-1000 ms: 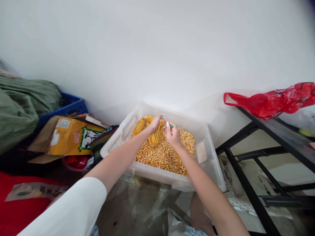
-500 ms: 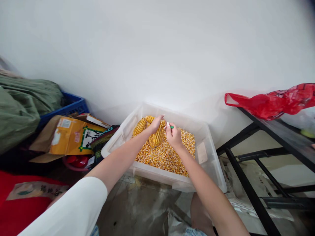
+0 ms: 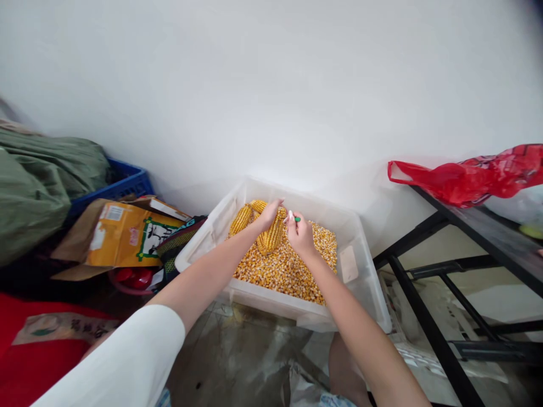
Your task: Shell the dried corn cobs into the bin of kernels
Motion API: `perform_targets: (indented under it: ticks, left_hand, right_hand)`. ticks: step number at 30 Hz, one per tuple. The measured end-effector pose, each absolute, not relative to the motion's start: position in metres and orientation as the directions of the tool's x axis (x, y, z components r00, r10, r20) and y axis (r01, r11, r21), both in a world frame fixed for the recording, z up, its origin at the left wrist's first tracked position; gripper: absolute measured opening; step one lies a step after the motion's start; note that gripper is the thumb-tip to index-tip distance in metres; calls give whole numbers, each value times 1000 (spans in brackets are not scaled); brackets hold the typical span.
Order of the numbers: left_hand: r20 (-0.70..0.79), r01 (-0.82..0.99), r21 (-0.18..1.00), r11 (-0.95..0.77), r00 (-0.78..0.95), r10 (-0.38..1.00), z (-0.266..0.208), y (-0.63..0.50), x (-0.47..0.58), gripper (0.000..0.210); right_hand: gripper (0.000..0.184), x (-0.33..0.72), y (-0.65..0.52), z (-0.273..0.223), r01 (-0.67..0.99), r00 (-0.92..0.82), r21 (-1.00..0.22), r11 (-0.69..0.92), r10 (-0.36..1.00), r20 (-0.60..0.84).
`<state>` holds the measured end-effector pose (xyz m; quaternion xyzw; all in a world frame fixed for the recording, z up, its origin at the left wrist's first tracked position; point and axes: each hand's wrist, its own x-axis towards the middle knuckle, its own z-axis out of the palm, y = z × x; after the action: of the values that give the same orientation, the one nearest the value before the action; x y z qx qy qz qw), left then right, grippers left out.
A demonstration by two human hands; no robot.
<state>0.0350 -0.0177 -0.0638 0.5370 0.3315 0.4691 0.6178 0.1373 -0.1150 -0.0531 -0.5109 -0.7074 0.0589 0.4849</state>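
Left hand (image 3: pixel 270 213) grasps a cob (image 3: pixel 270 236) propped upright over the tub (image 3: pixel 365 265), right hand (image 3: pixel 300 233) clenched on a green tool (image 3: pixel 296 219), so kernels (image 3: pixel 284 271) drop inside.

A single head-worn camera is looking forward and down from above the person's own shoulders, facing a plain white wall (image 3: pixel 271 85). The clear plastic bin of yellow corn kernels (image 3: pixel 360 237) is sitting at arm's length near the middle of the frame. Both forearms are running up from the bottom edge, and no second view is sharing the scene.
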Motion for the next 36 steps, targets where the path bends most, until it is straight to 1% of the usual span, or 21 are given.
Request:
perform_targets:
  ticks: [5,9,13,17,20,22,24,27,30,33,34,36]
  left_hand:
    - [90,-197,980,-29,312,946,-65,-17,34,39]
    - [136,-157,983,-98,254,958,-67,-17,37,38]
    - [223,-26,975,-222,197,955,-70,-17,43,38]
    - [279,105,945,-309,229,932,-71,-20,48,39]
    - [364,157,893,-421,299,882,-72,-25,51,35]
    - [407,171,854,-492,369,836,-73,-28,54,33]
    - [408,159,845,-511,427,807,-72,-31,57,35]
    - [356,103,894,-436,427,831,-69,-32,57,42]
    - [224,-1,969,-248,434,873,-64,-29,50,51]
    - [88,-98,994,-45,497,863,-61,-25,41,57]
    - [67,-118,993,-9,499,864,-61,-23,39,57]
    - [61,-146,989,9,470,881,-62,-20,39,52]
  right_hand:
    - [27,136,-112,-58,647,-18,-587,487,779,627]
    - [27,135,-109,-61,647,-34,-581,494,780,625]
    - [25,137,-109,-59,671,-46,-552,495,770,636]
    - [26,142,-107,-54,673,-13,-553,491,755,655]
    - [30,149,-102,-51,617,77,-645,452,780,621]
    - [34,155,-98,-51,549,128,-734,399,828,546]
    - [37,160,-96,-51,474,159,-815,333,878,451]
    - [42,162,-97,-48,339,227,-896,288,899,375]
    - [44,160,-102,-41,237,277,-909,342,873,401]
    - [43,155,-106,-35,202,276,-893,402,851,446]
    - [43,153,-107,-34,197,271,-889,414,848,455]
    - [42,150,-108,-33,189,258,-885,425,848,463]
